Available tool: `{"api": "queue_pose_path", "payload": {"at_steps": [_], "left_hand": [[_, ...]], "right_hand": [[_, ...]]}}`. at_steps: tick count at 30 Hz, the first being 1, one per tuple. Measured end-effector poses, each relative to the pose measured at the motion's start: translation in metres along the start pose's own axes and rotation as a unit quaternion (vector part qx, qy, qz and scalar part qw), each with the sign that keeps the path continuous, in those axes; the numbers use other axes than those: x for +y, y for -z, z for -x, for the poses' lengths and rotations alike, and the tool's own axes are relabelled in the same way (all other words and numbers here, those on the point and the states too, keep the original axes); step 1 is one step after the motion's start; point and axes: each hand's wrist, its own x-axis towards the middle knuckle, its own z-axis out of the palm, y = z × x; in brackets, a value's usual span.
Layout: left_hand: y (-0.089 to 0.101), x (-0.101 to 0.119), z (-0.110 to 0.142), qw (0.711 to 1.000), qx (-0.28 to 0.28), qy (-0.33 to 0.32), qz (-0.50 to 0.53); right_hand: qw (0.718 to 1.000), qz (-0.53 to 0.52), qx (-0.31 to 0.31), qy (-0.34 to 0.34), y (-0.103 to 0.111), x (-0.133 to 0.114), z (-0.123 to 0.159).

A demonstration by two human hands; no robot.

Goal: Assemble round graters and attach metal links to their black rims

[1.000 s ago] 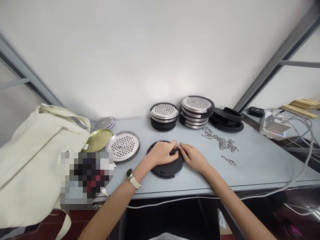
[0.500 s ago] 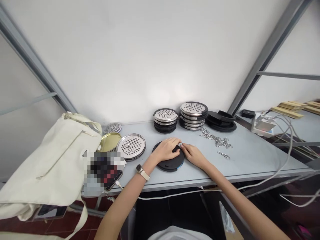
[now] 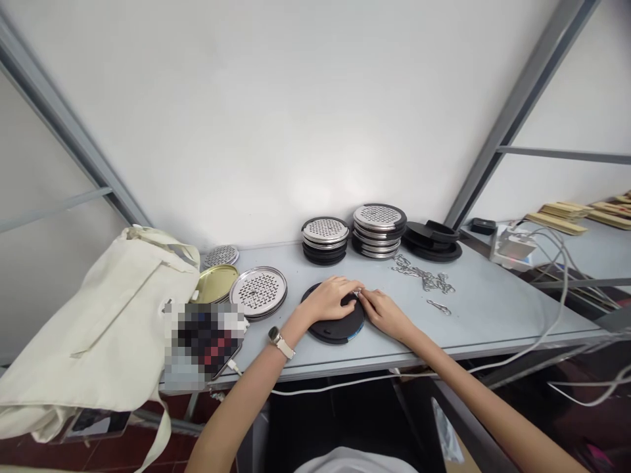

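Observation:
A round black disc (image 3: 338, 327) with a blue patch on its near right edge lies flat on the table in front of me. My left hand (image 3: 331, 299), wearing a watch, rests over its top and grips it, with the fingers bent toward the far right rim. There the pinched fingertips of my right hand (image 3: 383, 314) meet them around a small silvery metal piece, mostly hidden, that looks like a snap hook. To the right lie a loose snap hook (image 3: 438, 307) and a heap of similar ones (image 3: 428, 278).
Behind stand two stacks of perforated metal discs with black rims (image 3: 325, 230), (image 3: 379, 217) and some black round parts (image 3: 431, 246). At left are perforated discs (image 3: 258, 291), a gold lid (image 3: 217, 282), a phone and a cream bag (image 3: 113, 322). A white cable (image 3: 345, 386) runs along the front edge.
Both hands stay at the disc's right rim with only slight finger movement. The view has shifted a little.

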Motion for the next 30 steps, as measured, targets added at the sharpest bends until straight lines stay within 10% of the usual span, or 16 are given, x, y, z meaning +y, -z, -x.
{"api": "queue_pose_path", "payload": {"at_steps": [30], "left_hand": [[-0.0021, -0.0066, -0.0015, 0.996, 0.004, 0.042, 0.077]], "right_hand": [[0.999, 0.027, 0.002, 0.017, -0.0009, -0.0002, 0.0048]]}}
